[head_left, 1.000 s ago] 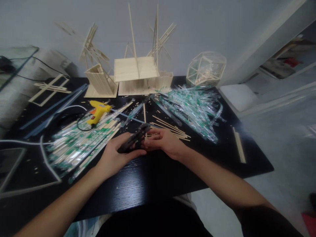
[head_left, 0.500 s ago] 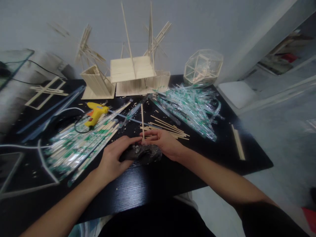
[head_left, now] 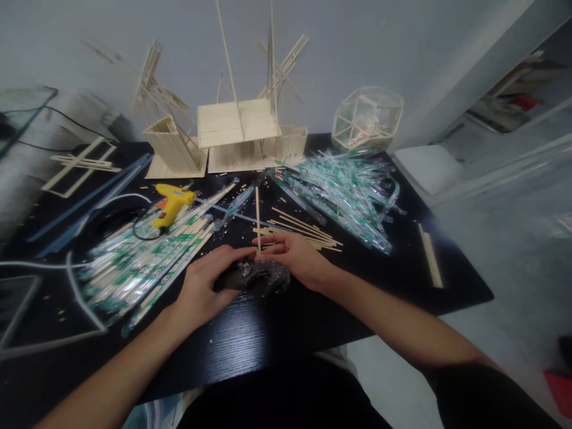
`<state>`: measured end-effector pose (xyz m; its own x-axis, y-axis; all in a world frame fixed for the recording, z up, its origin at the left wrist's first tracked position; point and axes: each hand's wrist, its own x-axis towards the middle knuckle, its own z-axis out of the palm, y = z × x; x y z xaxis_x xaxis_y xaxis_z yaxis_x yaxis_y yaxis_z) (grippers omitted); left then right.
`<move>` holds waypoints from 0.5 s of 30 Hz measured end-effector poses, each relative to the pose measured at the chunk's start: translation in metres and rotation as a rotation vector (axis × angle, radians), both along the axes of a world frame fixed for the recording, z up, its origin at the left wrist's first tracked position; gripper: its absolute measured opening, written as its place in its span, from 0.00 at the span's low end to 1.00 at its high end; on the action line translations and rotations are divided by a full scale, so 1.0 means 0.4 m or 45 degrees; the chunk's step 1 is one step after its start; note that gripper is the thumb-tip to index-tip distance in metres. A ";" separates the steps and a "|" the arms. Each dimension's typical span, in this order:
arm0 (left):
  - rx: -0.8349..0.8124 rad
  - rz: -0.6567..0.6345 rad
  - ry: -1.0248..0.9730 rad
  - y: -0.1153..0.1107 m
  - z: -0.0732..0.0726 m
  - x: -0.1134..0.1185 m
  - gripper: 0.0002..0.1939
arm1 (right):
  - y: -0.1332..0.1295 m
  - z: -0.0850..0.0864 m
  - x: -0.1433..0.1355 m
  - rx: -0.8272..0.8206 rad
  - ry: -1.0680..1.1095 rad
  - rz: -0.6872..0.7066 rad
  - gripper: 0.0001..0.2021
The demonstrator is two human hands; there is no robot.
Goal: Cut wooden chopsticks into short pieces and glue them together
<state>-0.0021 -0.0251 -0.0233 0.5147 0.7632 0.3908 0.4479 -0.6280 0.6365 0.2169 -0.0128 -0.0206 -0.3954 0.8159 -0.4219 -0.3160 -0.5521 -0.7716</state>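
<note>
My left hand (head_left: 203,283) is closed round one end of a dark, lumpy, speckled object (head_left: 263,279), whose kind I cannot make out. Between the fingers of my right hand (head_left: 304,257) a bare wooden chopstick (head_left: 258,214) is pinched near its lower end. It points away from me, that end at the dark object's far side; whether they touch is hidden. Just beyond my right hand, several loose chopsticks (head_left: 308,229) lie fanned out on the black table (head_left: 313,322). A yellow glue gun (head_left: 170,205) rests on plastic-wrapped chopsticks (head_left: 147,268) to the left.
Stick-built structures (head_left: 239,122) stand along the back by the wall. A heap of clear-and-green wrappers (head_left: 344,193) covers the back right, with a faceted glass-like container (head_left: 369,119) behind it. Two or so sticks (head_left: 429,256) lie near the right edge. A white cable (head_left: 44,264) crosses the left side.
Both hands keep their holds, and the dark object has shifted or turned very slightly leftward. The whole view has moved a little; nothing else differs visibly.
</note>
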 end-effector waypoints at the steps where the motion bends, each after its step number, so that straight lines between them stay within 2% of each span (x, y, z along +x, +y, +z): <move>1: -0.003 0.006 0.005 0.000 0.000 0.000 0.22 | -0.001 0.000 0.000 0.012 -0.005 -0.005 0.26; 15: -0.066 0.030 -0.012 0.000 0.018 0.005 0.19 | -0.001 -0.001 0.000 0.080 -0.116 -0.018 0.26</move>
